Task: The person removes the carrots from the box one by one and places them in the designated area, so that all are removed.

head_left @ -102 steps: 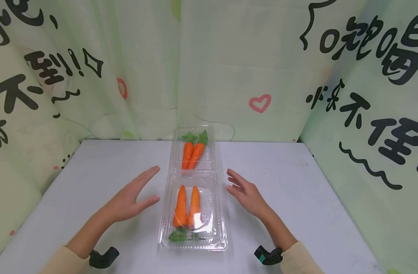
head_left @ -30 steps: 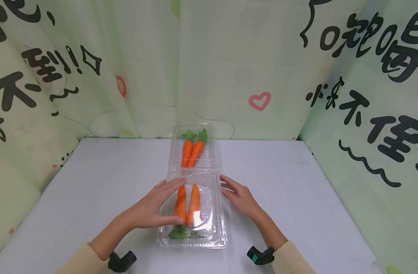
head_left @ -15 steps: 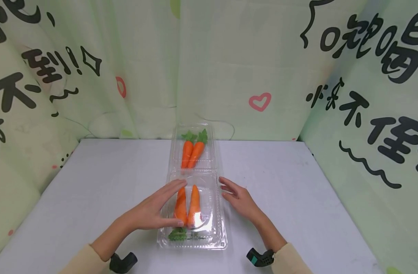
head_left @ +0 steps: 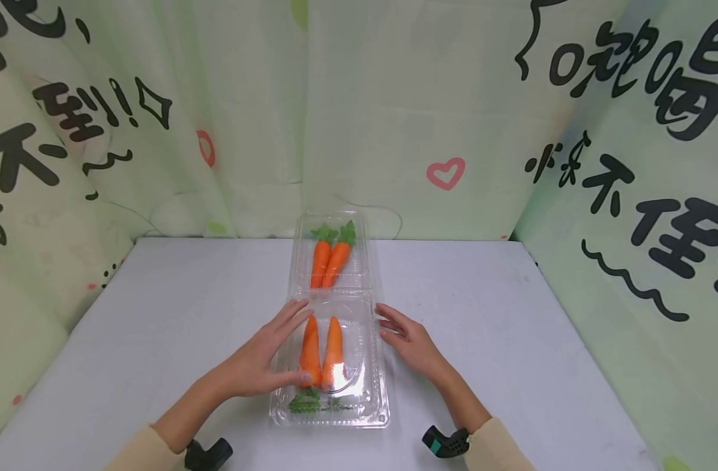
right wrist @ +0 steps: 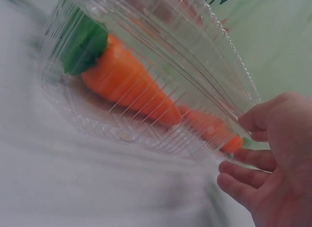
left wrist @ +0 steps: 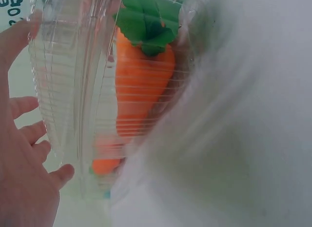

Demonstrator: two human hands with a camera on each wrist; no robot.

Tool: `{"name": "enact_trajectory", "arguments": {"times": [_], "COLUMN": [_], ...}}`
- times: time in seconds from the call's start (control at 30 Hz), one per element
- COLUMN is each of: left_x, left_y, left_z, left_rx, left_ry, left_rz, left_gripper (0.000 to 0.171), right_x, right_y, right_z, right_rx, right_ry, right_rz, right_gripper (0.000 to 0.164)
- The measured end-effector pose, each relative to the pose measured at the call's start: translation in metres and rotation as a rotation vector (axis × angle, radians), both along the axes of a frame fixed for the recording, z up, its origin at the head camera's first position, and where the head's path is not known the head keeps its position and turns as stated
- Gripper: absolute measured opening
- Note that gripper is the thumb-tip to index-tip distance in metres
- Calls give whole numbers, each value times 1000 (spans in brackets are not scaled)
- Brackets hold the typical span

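A clear plastic clamshell box (head_left: 371,400) lies before me, with two orange carrots (head_left: 334,350) inside and their green tops toward me. My left hand (head_left: 256,363) spreads its fingers over the box's left side, fingertips and thumb on the lid. In the left wrist view, the fingers of the left hand (left wrist: 24,173) reach the lid's edge. Relaxed and slightly bent, the fingers of my right hand (head_left: 416,345) touch the right edge near the far corner. The right wrist view shows the right hand (right wrist: 285,168) beside the ribbed wall, gripping nothing.
Directly behind, end to end with the near box, is another clear plastic section (head_left: 361,261) with two more carrots (head_left: 335,265), leaves pointing away. A white table (head_left: 482,314) carries everything. Printed curtains (head_left: 382,131) enclose its back and sides. Each wrist wears a black camera (head_left: 447,443).
From beside the boxes, my left hand has moved right onto the near lid, and my right hand has come in to its edge. Lately the left fingers have shifted slightly away and left.
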State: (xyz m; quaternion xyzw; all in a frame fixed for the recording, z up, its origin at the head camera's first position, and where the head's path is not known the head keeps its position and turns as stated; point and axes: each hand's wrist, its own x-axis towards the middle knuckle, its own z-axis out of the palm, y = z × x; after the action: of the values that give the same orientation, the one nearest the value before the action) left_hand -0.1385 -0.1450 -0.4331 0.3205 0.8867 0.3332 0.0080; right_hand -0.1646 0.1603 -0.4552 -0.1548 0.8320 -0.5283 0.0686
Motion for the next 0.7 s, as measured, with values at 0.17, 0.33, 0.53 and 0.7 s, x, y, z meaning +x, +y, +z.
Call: {"name": "enact_trajectory", "arguments": {"times": [0.17, 0.33, 0.53, 0.7], "left_x": [0, 1, 2, 2], "left_y": [-8, -12, -15, -17], "left_z": [-3, -7, -11, -14], "left_rx": [41, 59, 115, 177], "left_ry": [-7, -75, -142, -188], "left_rz": [28, 65, 101, 107], "left_gripper": [88, 87, 85, 86], "right_x": [-2, -4, -2, -1], "right_y": [1, 4, 5, 7], "right_z": [-7, -13, -15, -16], "right_rx": [-1, -24, -29, -29], "right_ry": [-22, -44, -65, -64], "right_rz": [-18, -15, -6, -1], "right_gripper": [52, 53, 54, 54]}}
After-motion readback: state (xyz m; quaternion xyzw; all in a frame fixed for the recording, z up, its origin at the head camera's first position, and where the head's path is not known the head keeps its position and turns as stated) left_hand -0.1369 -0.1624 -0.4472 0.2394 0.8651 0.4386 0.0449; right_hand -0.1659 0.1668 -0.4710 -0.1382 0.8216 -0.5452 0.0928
